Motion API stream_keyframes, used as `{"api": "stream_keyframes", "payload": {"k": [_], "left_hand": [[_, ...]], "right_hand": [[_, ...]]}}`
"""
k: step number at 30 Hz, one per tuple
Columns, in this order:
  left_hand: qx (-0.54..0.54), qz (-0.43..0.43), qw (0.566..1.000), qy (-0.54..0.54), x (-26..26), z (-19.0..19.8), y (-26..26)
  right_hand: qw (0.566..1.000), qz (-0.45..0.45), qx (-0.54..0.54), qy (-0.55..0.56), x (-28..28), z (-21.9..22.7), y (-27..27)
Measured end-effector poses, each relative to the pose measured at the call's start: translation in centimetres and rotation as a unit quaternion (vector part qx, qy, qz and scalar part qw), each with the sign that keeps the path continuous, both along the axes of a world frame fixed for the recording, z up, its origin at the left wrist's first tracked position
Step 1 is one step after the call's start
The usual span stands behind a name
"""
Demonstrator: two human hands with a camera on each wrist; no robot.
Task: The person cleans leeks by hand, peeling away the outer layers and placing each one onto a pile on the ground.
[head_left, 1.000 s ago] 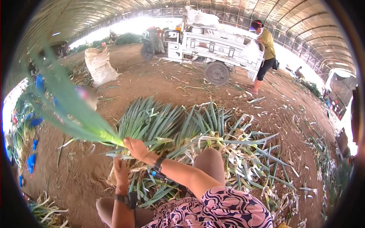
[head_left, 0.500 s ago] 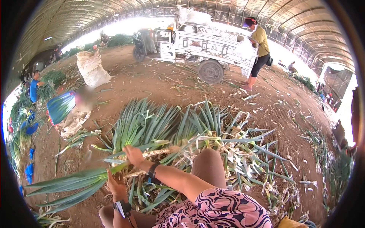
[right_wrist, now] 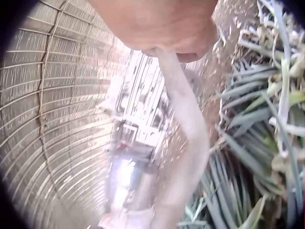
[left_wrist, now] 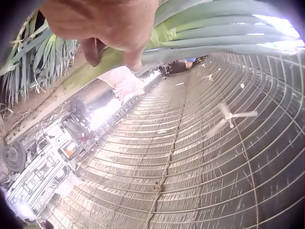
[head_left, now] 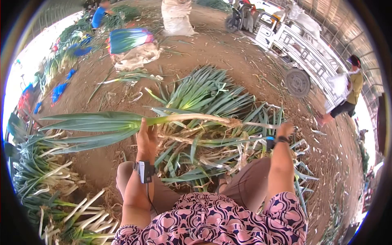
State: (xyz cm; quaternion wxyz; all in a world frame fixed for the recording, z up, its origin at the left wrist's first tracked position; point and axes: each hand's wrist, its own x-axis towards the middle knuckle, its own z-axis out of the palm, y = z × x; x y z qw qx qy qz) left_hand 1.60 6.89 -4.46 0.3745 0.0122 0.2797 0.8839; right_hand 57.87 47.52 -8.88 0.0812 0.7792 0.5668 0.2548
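In the head view a large green onion (head_left: pixel 192 117) lies level across the front of me, leaves to the left, roots to the right. My left hand (head_left: pixel 146 139) grips it where the leaves meet the stem; the left wrist view shows thumb and fingers round the green stalk (left_wrist: pixel 97 67). Far out past the root end, my right hand (head_left: pixel 285 130) pinches a thin pale strip of onion skin (head_left: pixel 259 124) that stretches from the roots. Close up, that strip (right_wrist: pixel 183 95) hangs curved from the curled fingers. Below lie loose leaves and peelings (head_left: pixel 212 163).
Beyond my knees lies a pile of green onions (head_left: pixel 212 92). More onions (head_left: pixel 81 216) spread at the lower left. A sack-wrapped bundle (head_left: pixel 132 49), a tall white sack (head_left: pixel 177 18), a three-wheeled cart (head_left: pixel 306 49) and a standing person (head_left: pixel 353 87) are farther off.
The right hand has left the stem and swung far right with a pale strip. The left hand has taken hold of the onion, now level. The head view has turned left and down.
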Motion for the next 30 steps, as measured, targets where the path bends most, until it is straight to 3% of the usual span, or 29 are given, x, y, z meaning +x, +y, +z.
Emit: {"api": "stream_keyframes", "payload": {"k": [1, 2, 3, 5, 7, 8, 9, 10, 12, 14, 16, 23, 26, 29, 30], "left_hand": [[-0.005, 0.002, 1.000, -0.008, -0.5, -0.1, -0.2], [-0.003, 0.009, 1.000, -0.012, -0.7, 0.1, -0.4], [-0.002, 0.018, 1.000, -0.016, -0.8, 0.5, -0.6], [0.001, 0.027, 1.000, -0.010, -0.9, 0.8, -0.7], [0.007, 0.026, 1.000, 0.009, -0.7, 0.4, -0.3], [-0.003, 0.035, 0.999, 0.026, -0.2, 0.8, 0.0], [-0.008, 0.031, 0.999, 0.037, 0.2, 1.0, 0.2], [-0.012, 0.024, 0.998, 0.048, 0.6, 1.1, 0.4], [-0.013, 0.006, 0.998, 0.065, 1.2, 1.1, 1.1], [-0.011, 0.007, 0.997, 0.072, 2.2, 1.6, 1.6], [-0.001, -0.004, 0.995, 0.095, 2.4, 1.2, 1.8], [-0.012, -0.017, 0.998, 0.061, 2.8, 1.4, 1.7], [-0.017, -0.020, 0.998, 0.062, 2.8, 1.4, 1.9], [-0.006, -0.020, 0.998, 0.063, 2.7, 0.8, 2.3], [-0.004, -0.023, 0.998, 0.065, 2.6, 0.7, 2.4]], "right_hand": [[0.999, -0.029, -0.032, -0.009, -1.2, 5.2, -5.2], [0.946, -0.052, 0.172, 0.268, 1.5, 4.5, -5.2], [0.779, -0.071, 0.348, 0.517, 3.5, 4.5, -4.8], [0.928, -0.001, 0.294, 0.229, 0.2, 5.5, -6.5], [0.956, 0.192, 0.168, 0.142, -4.1, 7.2, -7.7], [0.915, 0.339, 0.073, 0.206, -6.8, 8.3, -7.3], [0.832, 0.445, 0.015, 0.331, -11.7, 9.8, -9.2], [0.758, 0.522, -0.043, 0.388, -16.0, 9.5, -10.6], [0.653, 0.582, -0.152, 0.461, -24.3, 10.8, -16.3], [0.577, 0.704, -0.140, 0.389, -30.4, 10.2, -19.7], [0.546, 0.739, -0.137, 0.370, -34.3, 9.4, -21.7], [0.543, 0.779, -0.117, 0.290, -36.9, 6.4, -22.7], [0.586, 0.756, -0.150, 0.251, -36.6, 7.0, -24.0], [0.567, 0.764, -0.143, 0.274, -36.4, 6.9, -24.5], [0.578, 0.755, -0.151, 0.272, -36.5, 6.6, -24.4]]}}
